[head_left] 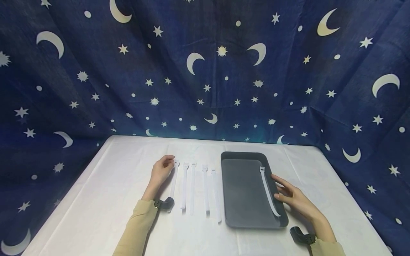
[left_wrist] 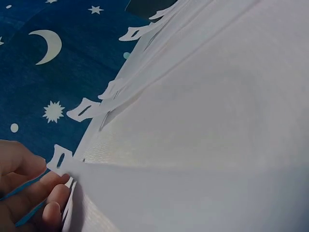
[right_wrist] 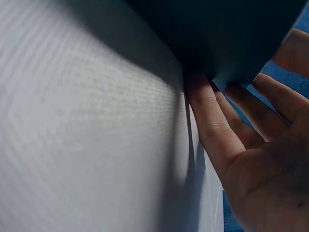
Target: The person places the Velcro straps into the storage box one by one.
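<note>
The left hand [head_left: 161, 172] pinches the leftmost flat white plastic-looking strap [head_left: 173, 181] by its far, slotted head, a handy grip; the right hand [head_left: 299, 202], fingers extended, touches the shallow dark-grey rectangular tray's [head_left: 245, 199] right side, likely steadying it (another strap [head_left: 267, 186] lies inside).

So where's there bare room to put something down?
The white table is bare left of the left hand and right of the right hand. The grey tray has room left of its white strap. It's crowded between the left hand and the tray: five more straps run side by side there.
</note>
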The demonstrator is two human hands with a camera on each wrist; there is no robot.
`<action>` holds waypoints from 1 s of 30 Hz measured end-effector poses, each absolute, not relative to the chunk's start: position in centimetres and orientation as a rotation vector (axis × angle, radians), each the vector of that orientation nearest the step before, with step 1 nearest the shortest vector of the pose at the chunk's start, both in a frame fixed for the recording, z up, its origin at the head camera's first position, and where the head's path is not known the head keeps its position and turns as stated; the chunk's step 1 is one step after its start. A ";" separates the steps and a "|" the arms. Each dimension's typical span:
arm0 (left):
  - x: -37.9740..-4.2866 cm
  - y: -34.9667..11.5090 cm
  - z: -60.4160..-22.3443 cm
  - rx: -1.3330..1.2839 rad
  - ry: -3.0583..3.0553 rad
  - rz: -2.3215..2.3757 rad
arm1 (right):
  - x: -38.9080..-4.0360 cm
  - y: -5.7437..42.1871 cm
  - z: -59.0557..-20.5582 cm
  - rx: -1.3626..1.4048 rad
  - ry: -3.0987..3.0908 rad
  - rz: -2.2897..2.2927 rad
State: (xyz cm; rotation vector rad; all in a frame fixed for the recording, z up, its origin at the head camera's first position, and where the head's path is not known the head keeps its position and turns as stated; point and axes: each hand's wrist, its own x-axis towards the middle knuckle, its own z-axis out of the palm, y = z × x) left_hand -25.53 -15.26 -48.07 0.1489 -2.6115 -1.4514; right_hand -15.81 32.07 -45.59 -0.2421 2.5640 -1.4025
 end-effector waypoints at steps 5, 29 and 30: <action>-25.4 -15.0 -48.0 0.150 -2.618 -1.441 | -15.8 32.1 -45.6 -0.253 2.569 -1.395; -25.2 -15.2 -47.4 0.156 -2.540 -1.517 | -15.8 32.1 -45.8 -0.209 2.559 -1.390; -25.2 -15.2 -47.4 0.156 -2.539 -1.519 | -15.8 32.1 -45.8 -0.208 2.562 -1.390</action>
